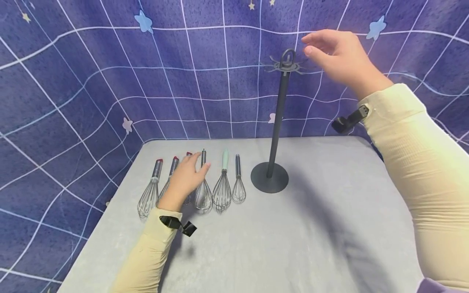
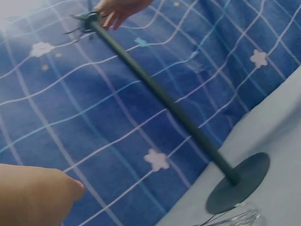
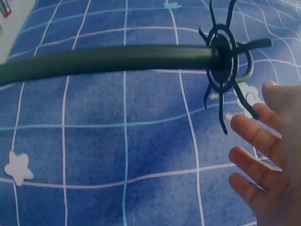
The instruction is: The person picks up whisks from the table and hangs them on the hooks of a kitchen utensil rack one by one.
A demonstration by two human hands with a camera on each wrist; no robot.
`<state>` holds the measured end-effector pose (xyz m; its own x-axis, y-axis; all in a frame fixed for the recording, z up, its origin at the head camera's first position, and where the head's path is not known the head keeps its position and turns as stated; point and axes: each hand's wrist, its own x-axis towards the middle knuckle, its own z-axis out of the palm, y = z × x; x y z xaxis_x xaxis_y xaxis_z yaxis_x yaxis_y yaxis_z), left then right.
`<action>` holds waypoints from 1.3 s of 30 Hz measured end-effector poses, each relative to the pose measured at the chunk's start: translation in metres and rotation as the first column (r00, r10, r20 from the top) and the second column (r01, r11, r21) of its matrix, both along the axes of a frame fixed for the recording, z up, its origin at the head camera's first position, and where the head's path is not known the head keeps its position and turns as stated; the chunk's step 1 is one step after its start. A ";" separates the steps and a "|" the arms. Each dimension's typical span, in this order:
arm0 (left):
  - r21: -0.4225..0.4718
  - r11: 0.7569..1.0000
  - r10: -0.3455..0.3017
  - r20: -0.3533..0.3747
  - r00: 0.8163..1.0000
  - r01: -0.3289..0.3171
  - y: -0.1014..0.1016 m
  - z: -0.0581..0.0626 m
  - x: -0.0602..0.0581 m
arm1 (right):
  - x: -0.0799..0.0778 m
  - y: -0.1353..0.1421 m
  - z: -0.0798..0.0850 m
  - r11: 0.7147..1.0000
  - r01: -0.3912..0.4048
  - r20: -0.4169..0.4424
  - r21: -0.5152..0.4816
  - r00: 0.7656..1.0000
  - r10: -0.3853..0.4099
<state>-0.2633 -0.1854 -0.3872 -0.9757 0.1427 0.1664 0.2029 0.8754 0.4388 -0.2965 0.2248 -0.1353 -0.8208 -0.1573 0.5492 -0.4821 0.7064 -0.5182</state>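
A dark grey stand (image 1: 277, 122) rises from a round base (image 1: 260, 179), with a ring of curved hooks and a loop at its top. My right hand (image 1: 342, 55) hovers just right of the loop, fingers loosely bent, holding nothing; in the right wrist view its fingers (image 3: 251, 165) lie beside the hooks (image 3: 222, 113). My left hand (image 1: 185, 177) is over a row of whisks, thumb and forefinger spread about the handle of a steel whisk (image 1: 203, 195); whether it touches is unclear. Right of it lie a mint-handled whisk (image 1: 225, 158) and a small whisk (image 1: 238, 167).
Left of my left hand lie red-tipped whisks, the outermost whisk (image 1: 156, 169) in plain sight, others partly hidden by the hand. The pale table (image 1: 256, 244) meets a blue gridded curtain (image 1: 205, 81) at the back and left.
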 end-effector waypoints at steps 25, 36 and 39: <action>0.488 0.820 0.258 0.152 0.954 -0.300 -0.145 -0.015 -0.006 | -0.002 -0.024 0.012 0.995 -0.018 0.100 -0.100 0.995 0.028; 0.540 0.746 0.219 0.354 0.909 -0.390 -0.178 -0.045 -0.016 | -0.002 -0.021 0.008 0.977 -0.026 0.174 -0.213 0.983 0.064; 0.539 0.733 0.192 0.421 0.886 -0.415 -0.183 -0.054 -0.020 | -0.004 -0.021 0.006 0.977 -0.025 0.176 -0.210 0.982 0.063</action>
<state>-0.2832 -0.3686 -0.4411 -0.9582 -0.1913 -0.2125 -0.2734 0.3947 0.8772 -0.3007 0.2037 -0.1297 -0.9041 -0.0948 0.4167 -0.3954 0.5551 -0.7317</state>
